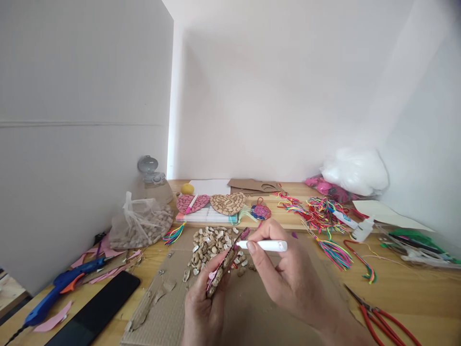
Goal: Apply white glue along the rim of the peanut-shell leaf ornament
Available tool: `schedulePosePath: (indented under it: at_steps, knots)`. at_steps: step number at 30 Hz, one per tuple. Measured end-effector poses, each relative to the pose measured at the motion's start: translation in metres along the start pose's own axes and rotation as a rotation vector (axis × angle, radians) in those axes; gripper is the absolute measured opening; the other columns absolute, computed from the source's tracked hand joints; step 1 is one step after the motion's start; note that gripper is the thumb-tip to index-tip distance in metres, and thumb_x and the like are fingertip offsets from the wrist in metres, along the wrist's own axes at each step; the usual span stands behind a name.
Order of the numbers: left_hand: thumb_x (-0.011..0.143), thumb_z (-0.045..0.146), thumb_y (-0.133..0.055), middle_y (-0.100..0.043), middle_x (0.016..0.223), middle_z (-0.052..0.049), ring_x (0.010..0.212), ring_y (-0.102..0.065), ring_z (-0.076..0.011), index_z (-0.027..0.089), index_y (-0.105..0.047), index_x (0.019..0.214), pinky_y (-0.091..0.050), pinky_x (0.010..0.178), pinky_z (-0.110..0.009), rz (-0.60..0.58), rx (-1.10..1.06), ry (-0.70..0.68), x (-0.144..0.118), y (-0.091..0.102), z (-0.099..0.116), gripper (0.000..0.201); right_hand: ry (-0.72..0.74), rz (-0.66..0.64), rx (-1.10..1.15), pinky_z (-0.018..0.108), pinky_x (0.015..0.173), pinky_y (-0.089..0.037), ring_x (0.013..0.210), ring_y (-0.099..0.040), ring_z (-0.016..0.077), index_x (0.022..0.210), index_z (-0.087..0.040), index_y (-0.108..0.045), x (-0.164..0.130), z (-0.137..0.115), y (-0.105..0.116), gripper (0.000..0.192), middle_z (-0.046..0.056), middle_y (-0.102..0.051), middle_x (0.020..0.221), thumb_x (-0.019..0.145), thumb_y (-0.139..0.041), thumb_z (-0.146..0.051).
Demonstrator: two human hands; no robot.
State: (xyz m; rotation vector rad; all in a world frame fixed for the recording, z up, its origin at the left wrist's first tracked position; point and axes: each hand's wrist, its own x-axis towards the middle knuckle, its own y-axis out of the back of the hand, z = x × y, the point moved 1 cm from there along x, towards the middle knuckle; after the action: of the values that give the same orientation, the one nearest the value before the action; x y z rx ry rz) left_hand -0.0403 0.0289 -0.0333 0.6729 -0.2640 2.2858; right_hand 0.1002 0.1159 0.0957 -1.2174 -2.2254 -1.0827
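Observation:
My left hand [207,298] is closed around a flat piece covered with peanut shells [218,275], tilted so its edge faces me. Part of that edge looks pink or purple. In my right hand [284,269] is a white marker [264,245], pinched between thumb and fingers, its tip against the upper edge of the shell piece. Just behind lies a pile of loose peanut shells [211,245] on a cardboard sheet [169,307]. The far face of the held piece is hidden.
At left are a blue glue gun [57,290], a black phone [97,310] and a bag of peanuts [142,223]. Behind stand two shell-covered hearts [227,203] on a marker case [207,216]. Red-handled pliers [378,317], colourful tassels [333,252] and a glue bottle [363,229] lie right.

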Motion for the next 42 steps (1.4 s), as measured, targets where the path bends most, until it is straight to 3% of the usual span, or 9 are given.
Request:
schedulePosePath:
  at_steps: [8, 15, 21, 26, 31, 36, 42]
  knots:
    - [0.092, 0.023, -0.062, -0.074, 0.12, -0.005, 0.113, -0.069, -0.0239, 0.028, -0.07, 0.12, -0.053, 0.102, -0.035, 0.016, 0.131, -0.148, 0.001, -0.001, 0.002, 0.03, -0.096, -0.061, 0.0, 0.022, 0.043, -0.026, 0.045, -0.032, 0.008, 0.084, -0.02, -0.049, 0.004, 0.0, 0.012, 0.017, -0.007, -0.038, 0.058, 0.099, -0.047, -0.029]
    - [0.09, 0.019, -0.063, -0.075, 0.118, -0.004, 0.109, -0.071, -0.0224, 0.029, -0.069, 0.121, -0.056, 0.098, -0.032, -0.019, 0.151, -0.155, 0.003, 0.0, -0.001, 0.032, 0.011, -0.028, -0.115, 0.024, 0.052, -0.036, 0.058, -0.049, 0.0104, 0.088, -0.02, -0.054, 0.003, -0.007, 0.014, 0.016, 0.0, -0.059, 0.077, 0.1, -0.046, -0.026]
    - [0.092, 0.013, -0.059, -0.071, 0.125, -0.001, 0.115, -0.068, -0.0178, 0.032, -0.061, 0.129, -0.052, 0.103, -0.029, -0.065, 0.203, -0.187, 0.0, 0.002, -0.003, 0.041, 0.13, 0.0, -0.113, 0.026, 0.067, -0.043, 0.075, -0.057, 0.0137, 0.088, -0.02, -0.052, 0.002, 0.004, 0.002, 0.011, 0.001, -0.06, 0.081, 0.098, -0.048, -0.02]
    - [0.093, 0.011, -0.057, -0.069, 0.13, 0.0, 0.116, -0.067, -0.0146, 0.032, -0.058, 0.132, -0.051, 0.103, -0.024, -0.106, 0.246, -0.237, -0.001, 0.005, -0.009, 0.044, 0.148, 0.012, -0.049, 0.027, 0.076, -0.044, 0.078, -0.057, 0.013, 0.091, -0.02, -0.051, -0.001, 0.004, -0.001, 0.008, 0.0, -0.059, 0.082, 0.098, -0.049, -0.019]
    - [0.092, 0.011, -0.058, -0.069, 0.131, -0.001, 0.117, -0.067, -0.0164, 0.03, -0.059, 0.132, -0.051, 0.104, -0.026, -0.102, 0.225, -0.242, -0.001, 0.004, -0.009, 0.044, 0.157, -0.002, -0.094, 0.027, 0.073, -0.042, 0.077, -0.055, 0.0127, 0.088, -0.02, -0.051, 0.001, 0.007, -0.002, 0.011, 0.0, -0.058, 0.081, 0.097, -0.048, -0.015]
    - [0.093, 0.013, -0.057, -0.071, 0.126, -0.001, 0.116, -0.068, -0.0185, 0.031, -0.062, 0.128, -0.052, 0.102, -0.029, -0.061, 0.197, -0.183, 0.0, 0.0, -0.002, 0.04, 0.077, 0.005, -0.049, 0.023, 0.059, -0.039, 0.063, -0.05, 0.0097, 0.088, -0.019, -0.052, 0.003, 0.003, 0.007, 0.012, -0.002, -0.054, 0.073, 0.099, -0.048, -0.019]
    - [0.092, 0.013, -0.058, -0.07, 0.129, -0.001, 0.115, -0.068, -0.019, 0.032, -0.062, 0.129, -0.053, 0.101, -0.029, -0.091, 0.209, -0.205, 0.0, 0.003, -0.002, 0.041, 0.075, -0.012, -0.086, 0.022, 0.063, -0.041, 0.068, -0.054, 0.0095, 0.089, -0.018, -0.053, 0.003, -0.001, 0.005, 0.009, -0.001, -0.057, 0.079, 0.098, -0.05, -0.018]
